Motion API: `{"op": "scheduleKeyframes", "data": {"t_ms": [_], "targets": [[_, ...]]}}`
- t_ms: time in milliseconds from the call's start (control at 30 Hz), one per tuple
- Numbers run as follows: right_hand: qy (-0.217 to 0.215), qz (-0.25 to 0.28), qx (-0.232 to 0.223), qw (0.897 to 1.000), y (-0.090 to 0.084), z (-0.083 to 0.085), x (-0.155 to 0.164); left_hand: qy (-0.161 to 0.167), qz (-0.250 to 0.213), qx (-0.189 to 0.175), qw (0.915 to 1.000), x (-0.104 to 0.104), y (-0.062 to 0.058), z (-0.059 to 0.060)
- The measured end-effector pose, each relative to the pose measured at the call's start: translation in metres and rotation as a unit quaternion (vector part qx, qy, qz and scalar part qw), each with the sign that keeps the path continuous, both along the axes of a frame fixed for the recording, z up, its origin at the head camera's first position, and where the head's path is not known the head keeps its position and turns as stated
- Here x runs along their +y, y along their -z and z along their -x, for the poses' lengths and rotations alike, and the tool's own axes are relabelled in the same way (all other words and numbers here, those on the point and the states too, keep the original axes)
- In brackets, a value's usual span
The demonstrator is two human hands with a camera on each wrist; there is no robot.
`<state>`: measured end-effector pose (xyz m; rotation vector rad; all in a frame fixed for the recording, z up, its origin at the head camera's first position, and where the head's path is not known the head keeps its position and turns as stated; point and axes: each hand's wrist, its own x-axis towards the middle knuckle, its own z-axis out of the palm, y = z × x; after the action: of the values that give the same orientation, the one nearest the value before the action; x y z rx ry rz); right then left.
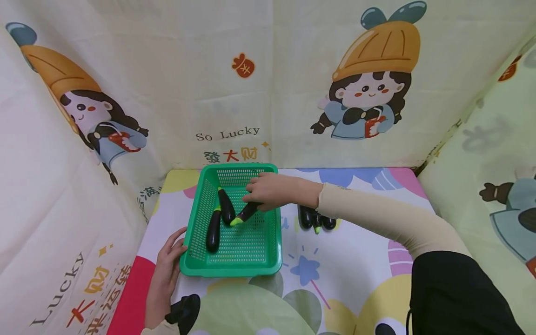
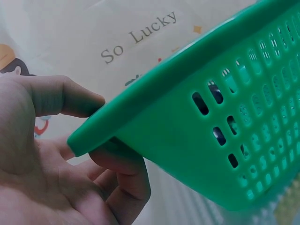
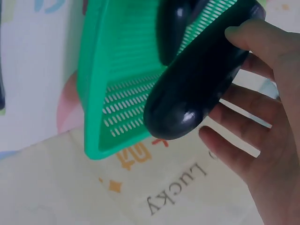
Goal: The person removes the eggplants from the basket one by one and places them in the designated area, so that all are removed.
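A green perforated basket (image 1: 234, 271) stands on the patterned table mat. My left hand (image 1: 171, 251) grips its near-left corner; in the left wrist view the thumb lies on the rim and the fingers (image 2: 131, 183) curl under the basket (image 2: 197, 140). My right hand (image 1: 257, 197) reaches into the basket and holds a dark purple eggplant (image 1: 246, 213), whose green stem end points down toward the basket floor. The right wrist view shows that eggplant (image 3: 187, 93) between thumb and fingers above the basket (image 3: 93, 93). Two more eggplants (image 1: 226, 207) (image 1: 213, 230) lie in the basket.
A few more eggplants (image 1: 314, 217) lie on the mat just right of the basket, behind my right forearm. Cartoon-printed fabric walls close in the table at the back and both sides. A black wrist camera (image 1: 184, 311) sits on my left wrist.
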<state>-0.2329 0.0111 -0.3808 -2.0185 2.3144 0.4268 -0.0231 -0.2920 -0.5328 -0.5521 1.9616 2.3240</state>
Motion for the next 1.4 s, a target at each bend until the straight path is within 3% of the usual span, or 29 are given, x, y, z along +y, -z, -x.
{"op": "scheduleKeyframes", "data": {"t_ms": [133, 267, 700, 933, 1167, 1400], "targets": [[0.017, 0.064, -0.044, 0.997, -0.007, 0.0, 0.017, -0.003, 0.002, -0.004, 1.0, 0.0, -0.001, 0.0], [0.048, 0.115, -0.098, 0.987, -0.011, -0.001, 0.032, -0.004, 0.0, -0.006, 1.0, 0.0, -0.001, 0.0], [0.146, 0.181, -0.208, 0.95, -0.005, -0.006, 0.068, -0.009, 0.001, -0.005, 0.9999, 0.0, 0.002, 0.0], [0.181, 0.217, -0.284, 0.916, 0.001, -0.006, 0.081, -0.009, -0.001, 0.0, 1.0, 0.0, 0.001, -0.001], [0.231, 0.242, -0.35, 0.875, 0.002, -0.008, 0.093, -0.011, -0.005, -0.002, 0.9999, 0.0, 0.001, 0.0], [0.247, 0.286, -0.379, 0.845, 0.007, -0.008, 0.104, 0.003, -0.018, 0.012, 0.9998, -0.002, 0.002, 0.0]]}}
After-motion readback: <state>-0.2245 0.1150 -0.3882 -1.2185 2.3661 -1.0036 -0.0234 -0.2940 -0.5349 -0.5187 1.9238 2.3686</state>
